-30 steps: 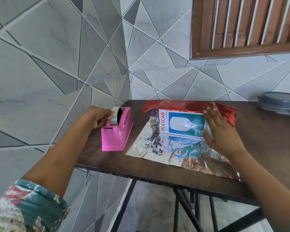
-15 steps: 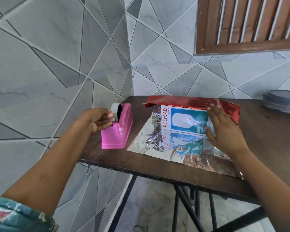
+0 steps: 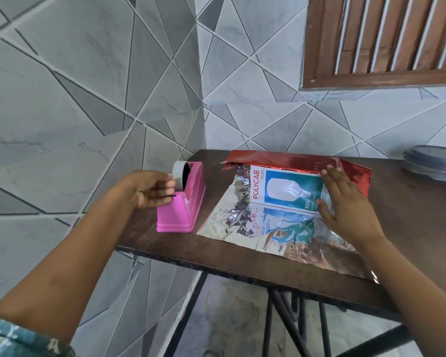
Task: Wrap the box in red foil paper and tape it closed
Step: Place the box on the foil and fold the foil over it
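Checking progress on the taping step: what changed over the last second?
The left hand slipped from the top of the tape down its near side, where its fingertips now seem to pinch the tape end. Nothing was let go. The right hand stayed flat on the box, and the box, foil and dispenser did not move.
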The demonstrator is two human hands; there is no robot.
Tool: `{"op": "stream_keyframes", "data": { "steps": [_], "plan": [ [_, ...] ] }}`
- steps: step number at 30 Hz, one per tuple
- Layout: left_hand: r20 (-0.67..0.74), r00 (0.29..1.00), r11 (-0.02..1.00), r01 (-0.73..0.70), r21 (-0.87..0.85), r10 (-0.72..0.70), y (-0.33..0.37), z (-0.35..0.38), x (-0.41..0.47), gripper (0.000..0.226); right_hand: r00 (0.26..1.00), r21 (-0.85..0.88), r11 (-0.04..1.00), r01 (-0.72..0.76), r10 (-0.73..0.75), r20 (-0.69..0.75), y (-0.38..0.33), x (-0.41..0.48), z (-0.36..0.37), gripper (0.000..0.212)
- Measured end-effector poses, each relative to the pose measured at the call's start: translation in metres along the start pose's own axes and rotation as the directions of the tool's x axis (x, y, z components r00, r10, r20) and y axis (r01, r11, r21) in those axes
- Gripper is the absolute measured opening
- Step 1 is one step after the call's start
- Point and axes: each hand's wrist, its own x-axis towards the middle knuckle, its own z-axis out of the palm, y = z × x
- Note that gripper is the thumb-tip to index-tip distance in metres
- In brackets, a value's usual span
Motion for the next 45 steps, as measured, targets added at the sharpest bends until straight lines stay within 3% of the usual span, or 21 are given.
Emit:
{"op": "stream_keyframes", "data": {
  "steps": [8,17,28,33,39,45],
  "plan": [
    [-0.008,1.0,0.999,-0.027,0.041,0.027,-0.003,-0.004,-0.003,0.011,1.0,0.001,1.0,-0.003,0.003,-0.01,-0.001,0.0,0.0,0.073],
    [-0.042,0.994,0.994,-0.102,-0.04,0.1,0.007,0.018,0.02,0.014,1.0,-0.002,1.0,-0.019,0.019,-0.001,-0.002,0.001,-0.002,0.072],
    [-0.351,0.932,0.91,-0.22,-0.352,0.09,-0.03,0.047,0.018,0.01,0.998,0.008,1.0,-0.012,0.012,-0.057,0.0,0.002,0.005,0.064],
    [-0.43,0.896,0.844,-0.312,-0.436,0.109,-0.047,0.059,0.001,0.02,0.998,0.037,0.999,-0.016,0.018,-0.059,-0.001,0.002,0.007,0.069],
    [-0.446,0.887,0.839,-0.332,-0.431,0.122,-0.069,0.064,-0.002,0.01,0.998,0.037,0.999,-0.014,0.017,-0.065,-0.001,0.003,0.007,0.072],
    [-0.47,0.858,0.898,-0.358,-0.254,0.209,-0.074,0.058,0.003,0.014,0.998,0.037,0.999,-0.021,0.023,-0.064,0.0,0.003,0.007,0.067]
  ]
}}
